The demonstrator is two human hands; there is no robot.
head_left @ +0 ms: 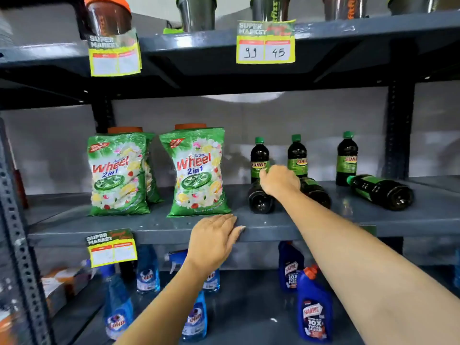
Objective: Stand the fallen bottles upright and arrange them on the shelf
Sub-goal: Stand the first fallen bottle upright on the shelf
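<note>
Three upright bottles: dark liquid, green caps, green "SUNNY" labels; I see them at the shelf back [259, 158], [297, 155], [347, 158].
Fallen bottles: three lie on their sides, bases toward me [260, 199], [316, 191], [380, 191].
Right hand [278, 181]: fingers curled over the leftmost fallen bottle, gripping it.
Left hand [214, 241]: open, flat on the grey metal shelf [159, 227] front edge.
Detergent bags: two glossy green "Active Wheel 2in1" packs [118, 174], [196, 173] stand left of the bottles.
Price tag [265, 42]: "SUPER MARKET", handwritten 99 and 45.
Lower shelf: blue "Colin" spray bottles [148, 272]; blue "Harpic 10X" bottles [315, 307].
In the way: my right forearm hides part of the middle fallen bottle.
</note>
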